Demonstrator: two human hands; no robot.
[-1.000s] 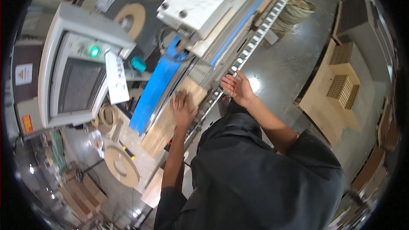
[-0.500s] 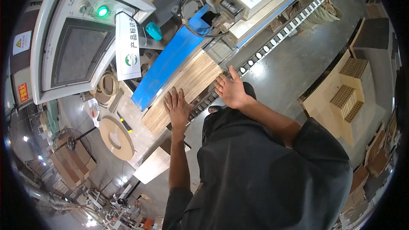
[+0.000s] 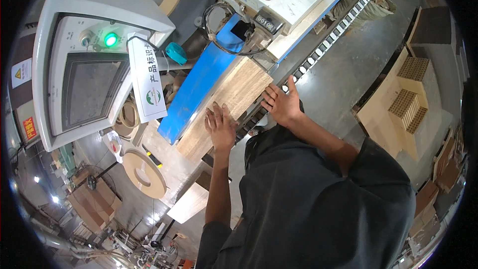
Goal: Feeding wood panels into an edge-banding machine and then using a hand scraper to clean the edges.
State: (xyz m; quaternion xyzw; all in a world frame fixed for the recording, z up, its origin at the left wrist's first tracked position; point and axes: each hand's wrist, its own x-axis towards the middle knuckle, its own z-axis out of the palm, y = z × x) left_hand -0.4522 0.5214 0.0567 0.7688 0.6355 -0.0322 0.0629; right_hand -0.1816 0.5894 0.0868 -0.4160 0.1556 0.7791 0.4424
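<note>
Stiff and likely light, the board (image 3: 239,91) suits edge holds, left grip (image 3: 222,130) spread atop, right grip (image 3: 284,104) unclenched by its end.

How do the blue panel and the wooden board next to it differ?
Colour: the panel is blue; the board is light brown with visible grain. Contact: the left hand lies on the board; neither hand is on the panel. Place: the board is nearer the person than the panel. Both are long and slant the same way.
</note>
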